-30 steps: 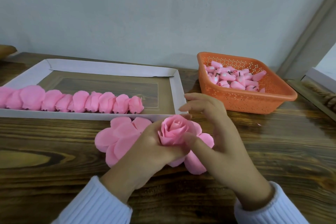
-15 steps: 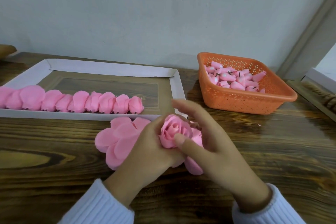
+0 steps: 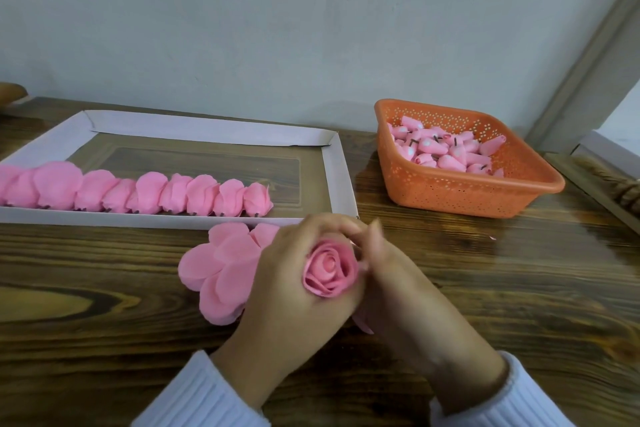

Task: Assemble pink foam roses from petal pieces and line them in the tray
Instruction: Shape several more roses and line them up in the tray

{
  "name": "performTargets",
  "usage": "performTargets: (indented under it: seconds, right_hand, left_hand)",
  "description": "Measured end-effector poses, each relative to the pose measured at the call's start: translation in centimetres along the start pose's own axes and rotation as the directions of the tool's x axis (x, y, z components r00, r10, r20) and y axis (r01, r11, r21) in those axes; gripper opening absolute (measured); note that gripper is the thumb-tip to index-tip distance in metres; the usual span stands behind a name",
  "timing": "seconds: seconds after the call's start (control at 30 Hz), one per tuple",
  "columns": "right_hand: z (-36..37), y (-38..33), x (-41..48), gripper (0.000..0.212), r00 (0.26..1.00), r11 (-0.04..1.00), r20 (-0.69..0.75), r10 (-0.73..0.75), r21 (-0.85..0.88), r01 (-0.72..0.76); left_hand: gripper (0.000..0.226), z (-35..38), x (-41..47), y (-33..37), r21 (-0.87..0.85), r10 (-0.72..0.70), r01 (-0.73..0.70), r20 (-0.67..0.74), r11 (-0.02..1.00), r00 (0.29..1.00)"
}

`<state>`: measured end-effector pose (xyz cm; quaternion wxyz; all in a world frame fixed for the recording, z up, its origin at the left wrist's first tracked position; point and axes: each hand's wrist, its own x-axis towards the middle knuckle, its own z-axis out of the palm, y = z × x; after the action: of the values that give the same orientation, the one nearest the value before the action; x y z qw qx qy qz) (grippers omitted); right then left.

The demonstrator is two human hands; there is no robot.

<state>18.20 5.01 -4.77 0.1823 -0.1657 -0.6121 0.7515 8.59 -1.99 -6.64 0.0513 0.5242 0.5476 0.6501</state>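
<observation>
A pink foam rose [image 3: 329, 269] sits between both hands just in front of the tray. My left hand [image 3: 291, 295] curls round its left side and base. My right hand [image 3: 398, 288] wraps its right side, fingers bent over the top; the outer petals are mostly hidden under the fingers. A stack of loose flat pink petal pieces [image 3: 225, 267] lies on the table to the left of my left hand. The white cardboard tray [image 3: 207, 130] holds a row of several finished pink roses [image 3: 138, 192] along its near edge.
An orange perforated plastic basket [image 3: 460, 191] at the right back holds several pink rose buds [image 3: 446, 151] with dark stems. The dark wooden table [image 3: 519, 288] runs to a pale wall behind. A wooden ledge edge [image 3: 602, 184] shows at far right.
My right hand has closed in from the right, folding the loose outer petals up against the rose. Both hands now wrap the flower, which faces up toward the camera.
</observation>
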Motion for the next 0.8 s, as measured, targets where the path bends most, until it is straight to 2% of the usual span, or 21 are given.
performTargets:
  seconds: [0.03, 0.1, 0.17, 0.3, 0.4, 0.47, 0.53, 0.67, 0.8]
  right_hand:
    - [0.0, -0.2, 0.1, 0.072, 0.999, 0.994, 0.007, 0.039, 0.105, -0.039]
    - [-0.3, -0.3, 0.3, 0.062, 0.996, 0.960, 0.025, 0.083, 0.265, -0.087]
    - [-0.3, -0.1, 0.6, 0.051, 0.994, 0.944, 0.053, 0.100, 0.310, -0.111]
    - [0.2, 0.9, 0.5, 0.044, 0.981, 0.896, 0.162, 0.104, 0.413, -0.163]
    - [0.4, 1.1, 0.6, 0.050, 0.984, 0.887, 0.151, 0.098, 0.434, -0.155]
    - [0.4, 1.2, 0.7, 0.056, 0.987, 0.904, 0.105, 0.122, 0.399, -0.155]
    - [0.5, 1.1, 0.9, 0.052, 0.986, 0.912, 0.082, 0.144, 0.375, -0.165]
    - [0.5, 1.1, 0.8, 0.037, 0.983, 0.909, 0.136, 0.123, 0.381, -0.166]
    - [0.8, 1.3, 0.9, 0.053, 0.989, 0.911, 0.129, 0.074, 0.395, -0.119]
  left_hand:
    - [0.025, -0.2, 0.0, 0.2, -0.081, -0.048, 0.047, -0.016, 0.996, 0.999]
    - [0.022, -0.5, 0.3, 0.6, -0.208, -0.137, 0.123, -0.058, 0.970, 0.989]
    - [0.022, -0.6, 0.6, 0.7, -0.293, -0.202, 0.171, -0.077, 0.941, 0.976]
    - [0.026, -0.8, 0.8, 0.5, -0.403, -0.306, 0.254, -0.071, 0.879, 0.949]
    - [0.030, -0.8, 0.8, 0.3, -0.441, -0.346, 0.323, 0.030, 0.838, 0.938]
    - [0.032, -0.5, 0.6, 0.1, -0.430, -0.423, 0.443, 0.149, 0.786, 0.894]
    - [0.029, -0.3, 0.5, 0.1, -0.400, -0.495, 0.531, 0.199, 0.747, 0.846]
    - [0.027, -0.4, 0.4, 0.2, -0.433, -0.472, 0.491, 0.158, 0.756, 0.867]
    - [0.014, -0.7, 0.7, 0.2, -0.415, -0.353, 0.361, 0.099, 0.835, 0.930]
